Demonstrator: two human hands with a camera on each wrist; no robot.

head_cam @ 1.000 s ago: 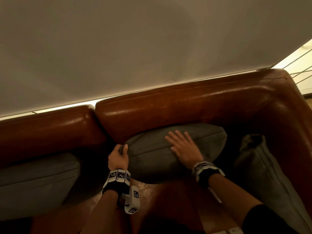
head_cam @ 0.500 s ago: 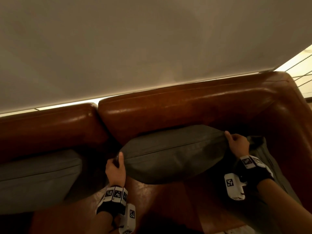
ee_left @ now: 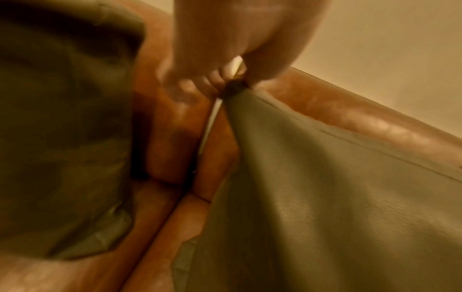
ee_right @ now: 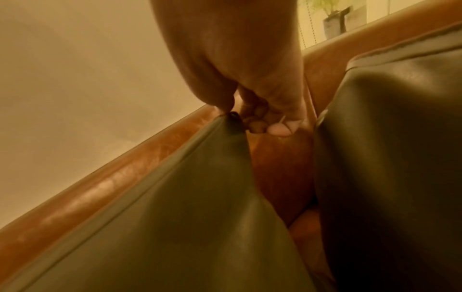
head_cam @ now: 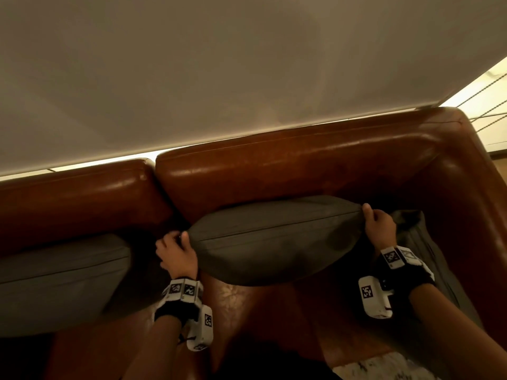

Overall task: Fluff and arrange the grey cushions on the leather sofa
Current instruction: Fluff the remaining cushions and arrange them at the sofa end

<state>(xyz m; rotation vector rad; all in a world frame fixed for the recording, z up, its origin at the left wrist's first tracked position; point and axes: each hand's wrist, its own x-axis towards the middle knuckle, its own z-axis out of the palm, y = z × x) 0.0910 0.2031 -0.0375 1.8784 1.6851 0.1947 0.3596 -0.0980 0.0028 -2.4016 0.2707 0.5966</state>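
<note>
Middle cushion [head_cam: 274, 242]: grey, propped against the leather sofa [head_cam: 288, 171] backrest, held at both top corners.
Left hand [head_cam: 175, 253]: fingers curled, pinching the cushion's left corner; left wrist view alone shows the fabric bunched between thumb and fingertips [ee_left: 212, 79].
Right hand [head_cam: 380, 226]: clenched on the right corner; right wrist view confirms the pinch.
Left cushion [head_cam: 57, 281]: leaning on the neighbouring back section, apart from the hands.
Right cushion [head_cam: 428, 250]: by the armrest, just beside the right wrist.
Potted plant [ee_right: 333, 19]: seen only from the right wrist, beyond the sofa.
</note>
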